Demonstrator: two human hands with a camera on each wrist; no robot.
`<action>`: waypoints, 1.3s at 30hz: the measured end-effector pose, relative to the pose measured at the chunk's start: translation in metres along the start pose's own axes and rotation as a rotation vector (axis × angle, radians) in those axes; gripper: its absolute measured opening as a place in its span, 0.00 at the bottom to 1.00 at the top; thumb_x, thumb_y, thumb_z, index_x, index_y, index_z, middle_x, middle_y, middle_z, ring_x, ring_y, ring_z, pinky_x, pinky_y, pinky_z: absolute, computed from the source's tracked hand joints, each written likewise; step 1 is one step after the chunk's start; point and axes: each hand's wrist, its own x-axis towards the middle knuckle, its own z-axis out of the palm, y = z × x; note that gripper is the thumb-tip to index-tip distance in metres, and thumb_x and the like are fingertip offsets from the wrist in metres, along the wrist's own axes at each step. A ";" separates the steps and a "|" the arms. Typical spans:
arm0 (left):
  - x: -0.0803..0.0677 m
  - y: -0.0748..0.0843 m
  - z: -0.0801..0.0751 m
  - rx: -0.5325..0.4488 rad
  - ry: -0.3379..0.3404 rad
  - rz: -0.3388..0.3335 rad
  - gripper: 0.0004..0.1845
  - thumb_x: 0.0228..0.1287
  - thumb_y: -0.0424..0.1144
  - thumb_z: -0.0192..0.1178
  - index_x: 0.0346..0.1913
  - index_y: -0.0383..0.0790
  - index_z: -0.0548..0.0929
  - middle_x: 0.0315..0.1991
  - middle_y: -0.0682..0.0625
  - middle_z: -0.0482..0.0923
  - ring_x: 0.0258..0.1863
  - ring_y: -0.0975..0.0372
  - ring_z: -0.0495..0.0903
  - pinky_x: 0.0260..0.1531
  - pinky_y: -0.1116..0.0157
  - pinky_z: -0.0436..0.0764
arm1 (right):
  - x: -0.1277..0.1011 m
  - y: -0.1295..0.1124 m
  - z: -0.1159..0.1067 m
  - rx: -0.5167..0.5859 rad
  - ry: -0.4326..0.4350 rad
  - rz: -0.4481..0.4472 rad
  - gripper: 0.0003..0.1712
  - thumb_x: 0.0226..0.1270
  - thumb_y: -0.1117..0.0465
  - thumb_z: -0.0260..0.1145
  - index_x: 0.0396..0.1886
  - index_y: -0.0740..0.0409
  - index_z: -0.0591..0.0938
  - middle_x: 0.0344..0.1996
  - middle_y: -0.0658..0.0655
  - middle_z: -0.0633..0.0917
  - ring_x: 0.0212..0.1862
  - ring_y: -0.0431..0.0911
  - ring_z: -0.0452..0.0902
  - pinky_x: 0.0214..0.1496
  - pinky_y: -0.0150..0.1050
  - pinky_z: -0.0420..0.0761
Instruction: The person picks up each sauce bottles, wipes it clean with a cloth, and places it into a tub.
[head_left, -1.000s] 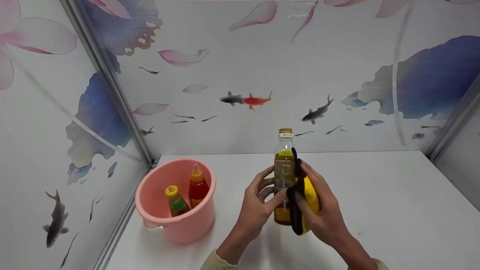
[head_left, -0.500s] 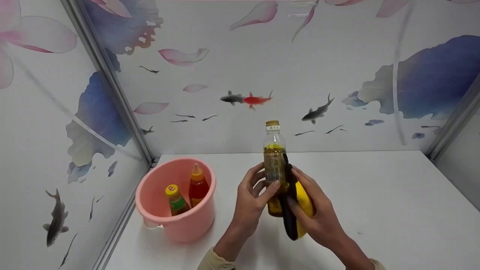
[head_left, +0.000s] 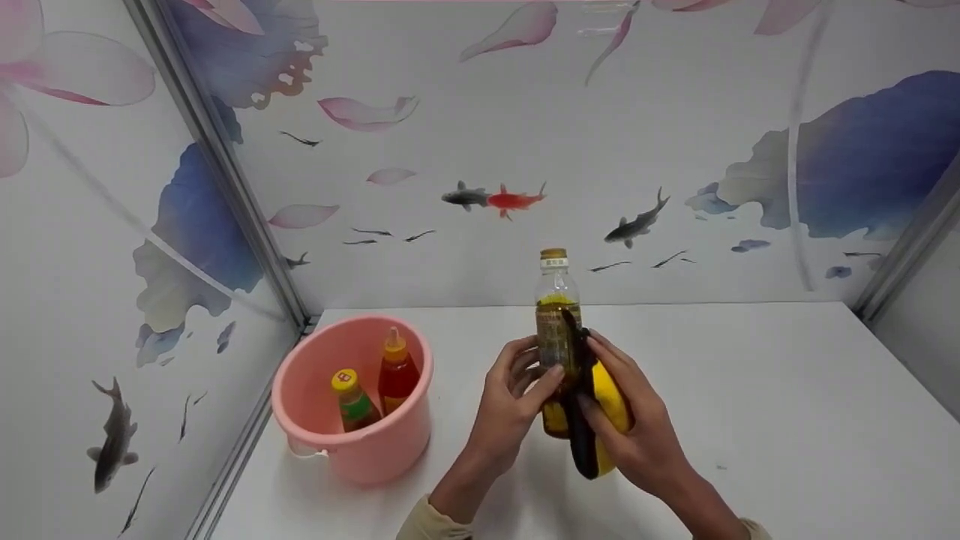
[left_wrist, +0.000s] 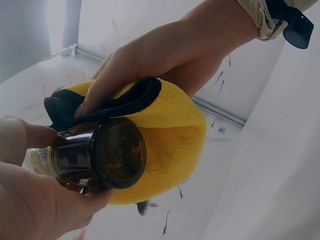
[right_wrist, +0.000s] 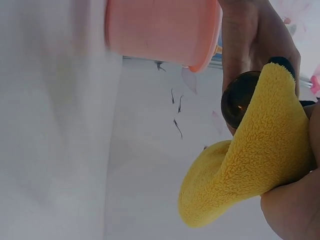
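Note:
In the head view, my left hand (head_left: 504, 405) grips a clear bottle of yellow oil (head_left: 555, 330) with a gold cap, holding it upright above the white table. My right hand (head_left: 637, 412) holds a folded cloth (head_left: 611, 397), yellow on one side and black on the other, against the bottle's right side. The left wrist view shows the bottle's round base (left_wrist: 121, 152) with the black face of the cloth (left_wrist: 172, 145) along its side. From the right wrist, the fluffy yellow cloth (right_wrist: 260, 145) covers part of the bottle (right_wrist: 240, 100).
A pink bucket (head_left: 382, 457) stands on the left of the white table (head_left: 787, 420). Inside it are a yellow-capped bottle with a green label (head_left: 356, 405) and a red sauce bottle (head_left: 397, 379) with a pointed tip. Printed wall panels (head_left: 675, 150) enclose the table.
Both hands, with the bottle and cloth, shifted left and the bottle rose, then came slightly back right and down. The cloth slid lower along the bottle's side. The bucket stayed put.

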 end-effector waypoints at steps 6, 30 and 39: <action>0.000 -0.003 0.000 0.003 -0.066 -0.002 0.27 0.81 0.47 0.62 0.76 0.47 0.72 0.71 0.42 0.71 0.67 0.51 0.83 0.66 0.54 0.85 | 0.000 0.000 -0.003 0.001 0.005 -0.004 0.44 0.75 0.71 0.70 0.85 0.45 0.66 0.84 0.52 0.67 0.77 0.36 0.70 0.74 0.24 0.73; 0.000 0.000 0.001 -0.011 -0.223 -0.110 0.26 0.79 0.47 0.65 0.75 0.46 0.78 0.66 0.44 0.79 0.62 0.53 0.84 0.62 0.49 0.88 | 0.005 0.001 -0.015 0.032 0.101 -0.041 0.47 0.70 0.80 0.67 0.85 0.49 0.67 0.84 0.55 0.67 0.79 0.38 0.70 0.74 0.27 0.74; -0.002 -0.002 0.006 0.034 -0.096 -0.040 0.34 0.76 0.47 0.68 0.79 0.48 0.70 0.65 0.44 0.79 0.64 0.54 0.84 0.66 0.54 0.85 | 0.005 0.000 -0.013 0.045 0.095 -0.084 0.47 0.70 0.80 0.68 0.85 0.52 0.67 0.84 0.56 0.68 0.80 0.39 0.70 0.74 0.26 0.75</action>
